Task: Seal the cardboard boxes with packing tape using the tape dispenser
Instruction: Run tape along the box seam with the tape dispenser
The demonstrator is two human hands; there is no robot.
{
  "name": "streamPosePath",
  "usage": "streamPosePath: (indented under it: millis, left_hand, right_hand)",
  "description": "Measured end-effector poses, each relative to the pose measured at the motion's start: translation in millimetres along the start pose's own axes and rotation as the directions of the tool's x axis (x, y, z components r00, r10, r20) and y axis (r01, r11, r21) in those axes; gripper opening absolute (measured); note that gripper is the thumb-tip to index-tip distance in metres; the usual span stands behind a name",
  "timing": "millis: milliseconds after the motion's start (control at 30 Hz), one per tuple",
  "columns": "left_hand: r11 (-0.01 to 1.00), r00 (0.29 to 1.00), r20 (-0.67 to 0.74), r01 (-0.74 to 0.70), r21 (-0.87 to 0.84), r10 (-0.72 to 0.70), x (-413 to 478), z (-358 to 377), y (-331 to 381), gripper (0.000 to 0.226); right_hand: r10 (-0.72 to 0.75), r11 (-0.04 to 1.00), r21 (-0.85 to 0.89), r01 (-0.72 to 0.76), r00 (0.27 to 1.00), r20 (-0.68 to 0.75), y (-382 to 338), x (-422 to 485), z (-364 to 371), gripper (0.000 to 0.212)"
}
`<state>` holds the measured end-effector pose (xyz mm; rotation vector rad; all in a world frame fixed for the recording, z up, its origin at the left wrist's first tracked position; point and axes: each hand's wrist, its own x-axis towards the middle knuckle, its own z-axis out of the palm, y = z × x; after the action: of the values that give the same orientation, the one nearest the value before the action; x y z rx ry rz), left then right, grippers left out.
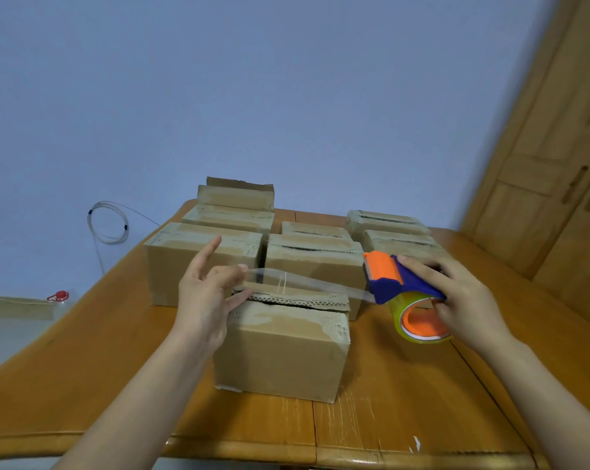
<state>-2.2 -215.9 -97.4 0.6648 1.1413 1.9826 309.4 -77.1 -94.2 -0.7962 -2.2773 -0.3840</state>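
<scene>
A small cardboard box (pixel 283 351) stands nearest me on the wooden table (pixel 405 418), its top flaps closed with a dark gap along the seam. My right hand (pixel 463 296) grips a blue and orange tape dispenser (pixel 395 283) holding a roll of clear tape, just right of the box and above the table. A strip of clear tape (pixel 307 283) stretches from the dispenser leftward over the box top. My left hand (pixel 208 293) pinches the strip's free end at the box's left top edge, index finger raised.
Several more cardboard boxes (pixel 202 259) stand in rows behind the near one, up to the table's far edge. A wooden door (pixel 557 147) is at the right. A coiled cable (pixel 108 223) hangs on the blue wall at left.
</scene>
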Motion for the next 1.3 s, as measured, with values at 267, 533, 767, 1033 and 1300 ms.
streamPosePath:
  millis: [267, 533, 767, 1033, 1300]
  left_hand:
    - [0.998, 0.996, -0.068, -0.061, -0.019, 0.060, 1, 4, -4, 0.058]
    - [0.991, 0.982, -0.133, -0.129, 0.043, 0.134, 1, 11, -11, 0.061]
    - [0.991, 0.974, -0.179, -0.133, 0.035, 0.137, 5, 14, -13, 0.054]
    - [0.995, 0.972, -0.214, -0.098, -0.002, 0.095, 8, 11, -14, 0.047]
    - [0.997, 0.979, -0.201, -0.041, -0.069, 0.026, 9, 7, -11, 0.045]
  right_hand:
    - [0.017, 1.000, 0.002, -0.017, 0.998, -0.061, -3, -2, 14, 0.087]
    - [0.019, 1.000, 0.000, -0.019, 0.999, -0.050, -7, -2, 19, 0.083]
    - [0.042, 0.999, 0.008, -0.042, 0.997, -0.061, -12, -4, 22, 0.088]
    - [0.068, 0.998, 0.004, -0.068, 0.996, -0.058, -21, -6, 25, 0.090]
    - [0.051, 0.999, 0.019, -0.051, 0.998, -0.027, -24, -11, 32, 0.094]
